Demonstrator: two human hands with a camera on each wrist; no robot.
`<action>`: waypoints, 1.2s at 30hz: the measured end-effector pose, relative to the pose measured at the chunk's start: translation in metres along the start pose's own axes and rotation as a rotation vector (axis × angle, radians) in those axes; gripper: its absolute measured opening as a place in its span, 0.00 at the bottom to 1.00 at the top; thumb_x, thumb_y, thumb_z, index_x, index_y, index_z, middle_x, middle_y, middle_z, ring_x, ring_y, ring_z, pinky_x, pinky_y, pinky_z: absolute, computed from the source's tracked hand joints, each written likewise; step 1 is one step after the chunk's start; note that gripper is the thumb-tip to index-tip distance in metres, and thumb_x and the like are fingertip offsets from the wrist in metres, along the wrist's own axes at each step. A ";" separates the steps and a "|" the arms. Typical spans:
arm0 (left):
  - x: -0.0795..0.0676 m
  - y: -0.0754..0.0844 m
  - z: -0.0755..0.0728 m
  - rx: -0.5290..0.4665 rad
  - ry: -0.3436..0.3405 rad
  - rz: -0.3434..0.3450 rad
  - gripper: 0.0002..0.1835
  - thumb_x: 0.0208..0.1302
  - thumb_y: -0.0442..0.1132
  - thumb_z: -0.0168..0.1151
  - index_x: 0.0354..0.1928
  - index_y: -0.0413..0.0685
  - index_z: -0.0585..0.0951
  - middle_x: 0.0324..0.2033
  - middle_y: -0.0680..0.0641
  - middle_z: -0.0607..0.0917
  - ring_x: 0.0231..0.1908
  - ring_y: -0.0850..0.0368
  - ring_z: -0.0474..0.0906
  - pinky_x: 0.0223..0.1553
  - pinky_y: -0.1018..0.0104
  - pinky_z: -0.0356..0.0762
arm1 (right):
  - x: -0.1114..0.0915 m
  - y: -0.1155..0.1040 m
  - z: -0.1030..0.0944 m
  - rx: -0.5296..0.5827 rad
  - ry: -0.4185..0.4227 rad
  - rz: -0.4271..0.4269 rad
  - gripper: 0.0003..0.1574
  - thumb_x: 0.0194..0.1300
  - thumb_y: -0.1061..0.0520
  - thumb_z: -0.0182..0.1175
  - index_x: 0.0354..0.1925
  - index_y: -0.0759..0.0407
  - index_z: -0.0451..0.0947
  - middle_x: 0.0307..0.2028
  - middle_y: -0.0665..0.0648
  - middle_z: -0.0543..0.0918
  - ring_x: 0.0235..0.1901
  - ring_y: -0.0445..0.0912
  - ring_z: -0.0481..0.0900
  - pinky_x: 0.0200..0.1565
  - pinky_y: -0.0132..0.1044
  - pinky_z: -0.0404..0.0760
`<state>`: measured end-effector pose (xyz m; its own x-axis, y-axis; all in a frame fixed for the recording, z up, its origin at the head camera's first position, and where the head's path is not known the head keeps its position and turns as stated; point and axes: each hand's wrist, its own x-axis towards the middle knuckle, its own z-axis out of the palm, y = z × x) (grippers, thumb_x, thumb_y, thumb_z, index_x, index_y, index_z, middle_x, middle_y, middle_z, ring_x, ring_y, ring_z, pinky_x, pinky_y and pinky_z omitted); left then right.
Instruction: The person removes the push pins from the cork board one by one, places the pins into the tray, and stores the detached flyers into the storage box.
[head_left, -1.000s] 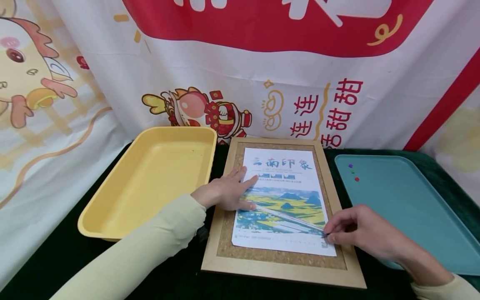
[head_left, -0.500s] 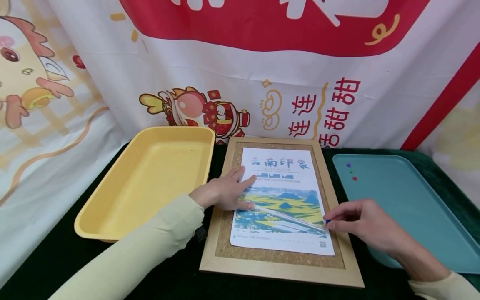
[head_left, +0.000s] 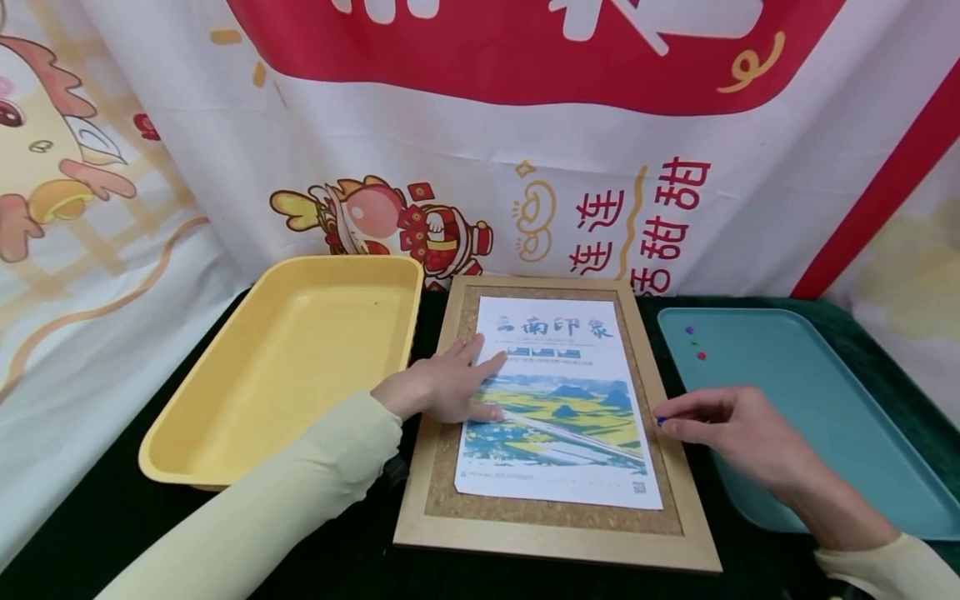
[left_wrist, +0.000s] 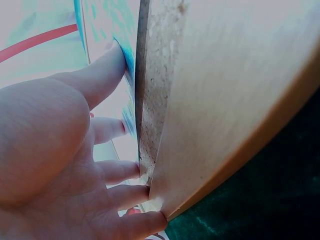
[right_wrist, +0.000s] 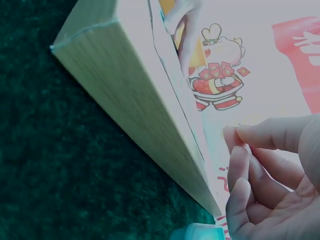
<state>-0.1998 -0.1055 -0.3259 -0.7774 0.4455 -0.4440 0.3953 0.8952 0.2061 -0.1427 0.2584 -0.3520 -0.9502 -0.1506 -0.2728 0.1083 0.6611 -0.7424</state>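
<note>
A printed poster [head_left: 562,400] with a landscape picture lies on a cork board [head_left: 555,515] with a pale wooden frame [head_left: 555,557]. My left hand [head_left: 448,385] presses the poster's left side, its fingers spread. Seen from the left wrist, the thumb [left_wrist: 107,75] rests on the print and the other fingers reach past the cork strip. My right hand [head_left: 742,433] pinches a small blue pushpin [head_left: 660,421] between thumb and forefinger, over the frame's right side beside the poster edge. In the right wrist view those fingertips mostly hide the pin.
A blue-green tray [head_left: 817,417] lies to the right, with a purple pin [head_left: 689,330], a green pin [head_left: 694,342] and a red pin [head_left: 701,356] near its far left corner. The deep yellow tray [head_left: 300,367] stands left. A printed white cloth [head_left: 480,125] hangs behind.
My right hand, with the blue pushpin, has moved up and away from the poster's lower right part to its right edge. My left hand stays pressed on the poster.
</note>
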 end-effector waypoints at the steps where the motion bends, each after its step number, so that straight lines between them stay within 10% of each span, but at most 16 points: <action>1: 0.000 0.000 0.000 0.000 0.001 -0.001 0.46 0.78 0.63 0.56 0.87 0.59 0.48 0.86 0.39 0.36 0.86 0.37 0.34 0.83 0.35 0.46 | 0.001 0.001 0.000 -0.004 0.008 -0.001 0.23 0.73 0.43 0.68 0.59 0.52 0.88 0.58 0.59 0.86 0.54 0.52 0.75 0.47 0.38 0.77; 17: 0.000 0.001 0.000 0.009 -0.001 -0.003 0.46 0.78 0.63 0.56 0.87 0.60 0.47 0.86 0.40 0.36 0.86 0.38 0.34 0.83 0.36 0.46 | 0.005 0.009 -0.009 0.019 0.048 -0.007 0.24 0.78 0.44 0.64 0.63 0.54 0.86 0.65 0.63 0.84 0.61 0.55 0.72 0.57 0.51 0.77; 36: 0.000 0.000 0.000 0.007 0.001 0.002 0.46 0.78 0.62 0.56 0.87 0.59 0.48 0.86 0.39 0.37 0.86 0.37 0.34 0.83 0.36 0.45 | 0.011 0.018 -0.020 -0.008 0.126 0.029 0.29 0.77 0.39 0.63 0.66 0.54 0.83 0.66 0.65 0.82 0.58 0.55 0.75 0.50 0.41 0.76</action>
<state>-0.1995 -0.1050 -0.3263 -0.7771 0.4474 -0.4427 0.4005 0.8941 0.2007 -0.1572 0.2839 -0.3561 -0.9759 -0.0387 -0.2148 0.1342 0.6695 -0.7306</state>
